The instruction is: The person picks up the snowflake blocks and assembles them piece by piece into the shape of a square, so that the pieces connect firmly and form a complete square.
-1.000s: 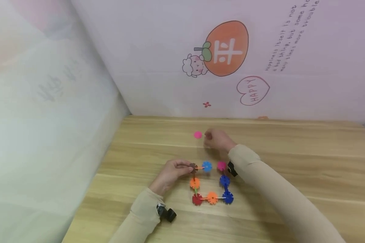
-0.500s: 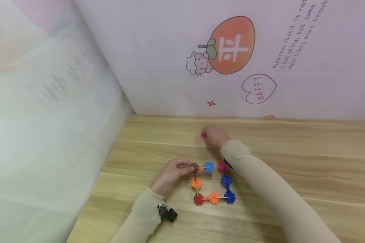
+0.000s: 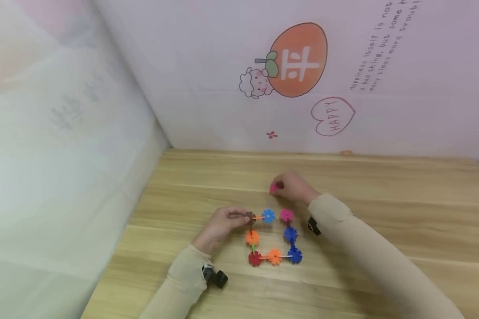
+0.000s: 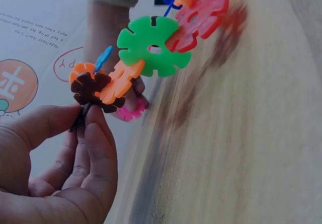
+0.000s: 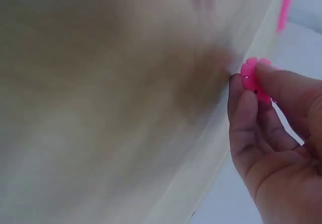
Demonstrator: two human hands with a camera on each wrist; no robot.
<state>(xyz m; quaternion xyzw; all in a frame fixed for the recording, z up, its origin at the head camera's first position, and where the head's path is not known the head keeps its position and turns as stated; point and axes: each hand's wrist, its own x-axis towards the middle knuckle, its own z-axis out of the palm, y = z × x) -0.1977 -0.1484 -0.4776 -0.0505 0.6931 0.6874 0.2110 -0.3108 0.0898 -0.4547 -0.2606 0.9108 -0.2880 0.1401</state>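
Notched plastic snowflake discs, slotted together, form a square-like chain with a gap along its far side. My left hand (image 3: 221,226) pinches a brown snowflake disc (image 3: 250,218) at the far left corner. Light blue disc (image 3: 268,216) and pink end disc (image 3: 286,215) stand on either side of the gap. The near side has red (image 3: 255,258), orange (image 3: 275,257) and dark blue (image 3: 295,255) discs. In the left wrist view, a green disc (image 4: 136,43) links to the red one. Beyond the chain, my right hand (image 3: 295,188) pinches a loose pink snowflake disc (image 5: 248,73) between thumb and fingers.
The wooden table (image 3: 403,199) meets a printed white cloth wall (image 3: 207,97) at the back and a pale cloth wall (image 3: 104,155) on the left. Black cameras (image 3: 214,276) are strapped to both wrists.
My right hand has picked up the loose pink snowflake disc from the table and brought it nearer the chain. My left hand still pinches the brown disc.
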